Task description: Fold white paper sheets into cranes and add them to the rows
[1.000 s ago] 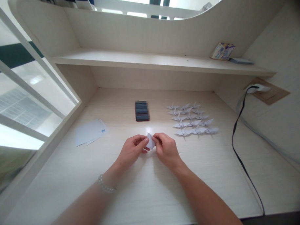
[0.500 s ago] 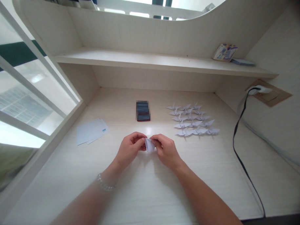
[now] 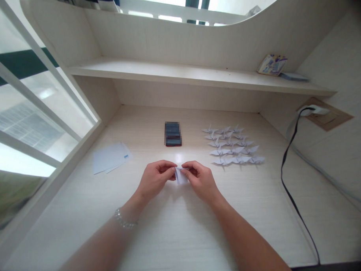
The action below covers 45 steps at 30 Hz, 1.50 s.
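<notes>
Between my two hands is a small piece of folded white paper [image 3: 181,177], held just above the desk. My left hand [image 3: 157,176] pinches its left edge between thumb and fingers. On the other side, my right hand [image 3: 201,177] grips the upper right of the paper, the thumb lying across its front. Fingertips hide part of the folds. To the right, several rows of white paper cranes [image 3: 233,147] stand on the desk. Flat white sheets [image 3: 110,158] lie at the left, one with a small blue mark.
A dark, pixelated phone-like object [image 3: 173,134] lies beyond my hands. A black cable [image 3: 284,170] runs from the wall socket [image 3: 326,113] down the desk's right side. On the shelf [image 3: 171,72] stands a small patterned box [image 3: 272,64] beside a flat item.
My right thumb has moved lower across the front of the paper. Both hands stay at nearly the same spot, and the view has shifted slightly.
</notes>
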Each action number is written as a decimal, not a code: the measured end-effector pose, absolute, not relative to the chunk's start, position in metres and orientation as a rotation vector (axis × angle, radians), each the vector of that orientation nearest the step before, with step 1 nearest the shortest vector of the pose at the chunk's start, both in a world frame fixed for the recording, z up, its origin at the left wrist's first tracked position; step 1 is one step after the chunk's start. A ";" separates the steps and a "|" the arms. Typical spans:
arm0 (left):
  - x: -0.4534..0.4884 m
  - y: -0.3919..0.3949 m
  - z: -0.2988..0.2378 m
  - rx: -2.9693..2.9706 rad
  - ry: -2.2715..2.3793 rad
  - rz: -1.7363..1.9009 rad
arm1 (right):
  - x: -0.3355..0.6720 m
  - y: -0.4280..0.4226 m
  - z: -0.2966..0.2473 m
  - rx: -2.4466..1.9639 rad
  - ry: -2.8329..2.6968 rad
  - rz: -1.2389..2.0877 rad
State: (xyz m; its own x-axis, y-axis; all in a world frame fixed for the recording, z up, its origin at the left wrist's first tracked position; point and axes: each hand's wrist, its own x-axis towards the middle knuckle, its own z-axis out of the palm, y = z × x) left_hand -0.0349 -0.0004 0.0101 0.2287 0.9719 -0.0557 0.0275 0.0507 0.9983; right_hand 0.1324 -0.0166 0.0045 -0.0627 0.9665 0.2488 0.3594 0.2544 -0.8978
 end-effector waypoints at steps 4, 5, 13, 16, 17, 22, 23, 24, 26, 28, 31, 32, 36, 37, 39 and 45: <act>-0.035 0.000 0.010 1.266 1.061 0.978 | 0.133 -0.015 0.003 -1.280 -1.504 0.859; -0.035 0.000 0.010 1.262 1.058 0.976 | 0.133 -0.015 0.002 -1.280 -1.502 0.843; -0.036 -0.001 0.014 1.310 1.027 0.932 | 0.134 -0.016 0.004 -1.258 -1.564 0.738; -0.037 -0.001 0.013 1.318 1.016 0.919 | 0.135 -0.015 0.004 -1.233 -1.560 0.764; -0.037 0.000 0.013 1.316 1.015 0.914 | 0.135 -0.015 0.003 -1.227 -1.555 0.778; -0.037 0.002 0.012 1.293 1.012 0.905 | 0.135 -0.013 -0.002 -1.221 -1.534 0.849; -0.037 0.002 0.012 1.292 1.015 0.906 | 0.134 -0.013 -0.002 -1.221 -1.532 0.861; -0.037 0.003 0.012 1.293 1.022 0.912 | 0.134 -0.013 -0.002 -1.224 -1.527 0.861; -0.036 0.002 0.010 1.304 1.047 0.942 | 0.132 -0.013 0.001 -1.249 -1.515 0.790; -0.035 0.001 0.008 1.334 1.082 0.985 | 0.131 -0.015 0.005 -1.291 -1.513 0.643; -0.032 -0.002 0.006 1.440 1.162 1.025 | 0.127 -0.020 0.012 -1.350 -1.602 0.528; -0.032 -0.003 0.006 1.488 1.196 1.030 | 0.126 -0.021 0.013 -1.354 -1.643 0.549; -0.030 -0.008 0.007 1.676 1.302 0.986 | 0.123 -0.022 0.010 -1.362 -1.764 0.624; -0.030 -0.008 0.008 1.708 1.308 0.970 | 0.123 -0.022 0.009 -1.366 -1.782 0.623; -0.029 -0.009 0.009 1.740 1.304 0.952 | 0.124 -0.021 0.007 -1.376 -1.798 0.612; -0.029 -0.007 0.008 1.643 1.275 0.993 | 0.125 -0.020 0.009 -1.385 -1.666 0.700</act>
State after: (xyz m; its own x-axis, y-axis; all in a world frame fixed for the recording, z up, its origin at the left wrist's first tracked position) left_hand -0.0287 -0.0074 0.0075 0.1787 0.9786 0.1024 0.3386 -0.1589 0.9274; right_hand 0.1247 -0.0204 0.0091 -0.0384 0.9678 0.2487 0.5001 0.2341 -0.8337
